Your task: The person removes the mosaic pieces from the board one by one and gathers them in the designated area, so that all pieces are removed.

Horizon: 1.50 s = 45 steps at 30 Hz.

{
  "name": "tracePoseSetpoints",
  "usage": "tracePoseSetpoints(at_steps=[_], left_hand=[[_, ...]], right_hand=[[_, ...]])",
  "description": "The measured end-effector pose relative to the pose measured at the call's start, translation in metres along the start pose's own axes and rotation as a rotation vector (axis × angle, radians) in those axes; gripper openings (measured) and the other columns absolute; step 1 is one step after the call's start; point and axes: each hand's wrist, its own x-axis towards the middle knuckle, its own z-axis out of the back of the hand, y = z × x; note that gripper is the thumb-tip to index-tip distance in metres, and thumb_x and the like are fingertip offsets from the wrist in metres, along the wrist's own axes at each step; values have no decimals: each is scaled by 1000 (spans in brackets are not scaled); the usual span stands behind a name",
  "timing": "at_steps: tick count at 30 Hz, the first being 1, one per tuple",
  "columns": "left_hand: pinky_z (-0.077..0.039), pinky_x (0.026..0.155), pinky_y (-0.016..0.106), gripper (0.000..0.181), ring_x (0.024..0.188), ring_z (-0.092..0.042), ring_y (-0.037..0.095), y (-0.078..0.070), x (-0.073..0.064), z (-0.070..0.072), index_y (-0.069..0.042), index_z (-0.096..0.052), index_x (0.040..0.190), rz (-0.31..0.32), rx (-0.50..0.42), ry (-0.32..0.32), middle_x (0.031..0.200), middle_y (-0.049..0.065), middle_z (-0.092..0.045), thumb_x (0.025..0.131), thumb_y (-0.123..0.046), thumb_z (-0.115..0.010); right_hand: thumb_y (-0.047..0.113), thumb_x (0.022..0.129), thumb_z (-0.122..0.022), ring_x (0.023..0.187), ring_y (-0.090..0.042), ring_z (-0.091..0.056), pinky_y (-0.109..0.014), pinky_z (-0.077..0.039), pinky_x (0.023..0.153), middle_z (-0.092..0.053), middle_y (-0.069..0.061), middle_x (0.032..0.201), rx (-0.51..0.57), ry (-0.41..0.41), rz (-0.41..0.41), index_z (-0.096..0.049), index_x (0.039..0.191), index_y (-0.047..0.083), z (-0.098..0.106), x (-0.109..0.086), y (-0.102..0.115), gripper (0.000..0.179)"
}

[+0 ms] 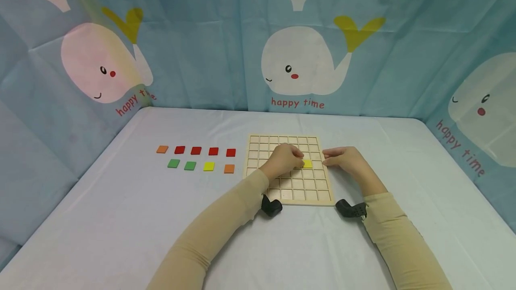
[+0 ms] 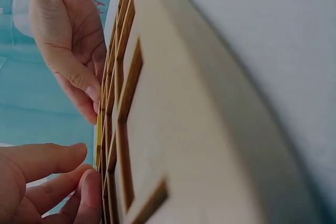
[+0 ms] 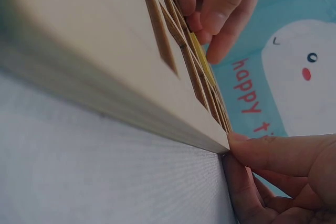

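Note:
A wooden grid board (image 1: pixel 298 195) lies on the table with a yellow square tile (image 1: pixel 307 164) in one of its cells. My left hand (image 1: pixel 283 159) is over the board, fingertips at the tile's left side. In the left wrist view, the left thumb (image 2: pixel 68 156) stands apart from the other fingers, with no tile between them. At the board's right edge is my right hand (image 1: pixel 344 158). In the right wrist view, the right thumb (image 3: pixel 278 150) and index finger (image 3: pixel 241 184) pinch that edge, thumb above and index finger below.
Left of the board, two rows of tiles lie on the white table (image 1: pixel 121 218). The back row holds an orange tile (image 1: pixel 162 149) and several red tiles (image 1: pixel 195 151); the front has green tiles (image 1: pixel 174 164), a yellow tile (image 1: pixel 208 166) and an orange tile (image 1: pixel 229 168). A whale-print curtain (image 1: pixel 221 66) surrounds the table.

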Motion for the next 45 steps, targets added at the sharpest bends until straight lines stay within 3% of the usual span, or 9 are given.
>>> tracePoseSetpoints(at_steps=[6,16,27,36,45], left_hand=[[-53,89,33,22,105,-64,21,-3,-2,1,-6,-73,113,-9,37,18,119,7,-70,92,-13,-70],[-53,96,33,22,115,-64,22,-3,-2,-1,-8,-73,113,-6,98,25,121,5,-70,94,-15,-67],[-50,102,37,21,122,-61,25,-3,-1,-1,-8,-74,113,-4,91,23,124,6,-70,94,-14,-67],[-53,94,33,18,112,-64,21,-1,0,-2,-9,-74,110,-10,90,27,118,4,-71,93,-14,-67],[-52,81,28,6,95,-62,17,-2,0,-2,-10,-75,95,-64,76,-44,100,2,-71,91,-12,-70]], right_hand=[[18,86,-76,122,-24,-57,-43,-42,108,-69,-12,127,11,2,-4,-60,136,5,0,-1,1,53],[18,87,-76,121,-25,-57,-44,-41,109,-69,-12,126,4,-2,0,-60,136,5,-1,0,0,53],[19,87,-75,126,-27,-56,-45,-40,111,-65,-15,132,5,4,-6,-60,137,5,-1,0,0,54],[19,87,-75,128,-29,-56,-46,-38,113,-66,-13,131,20,3,-9,-60,136,5,-1,0,-1,54],[19,87,-75,129,-29,-55,-48,-38,113,-63,-15,134,3,7,-1,-59,137,5,0,0,-1,54]])
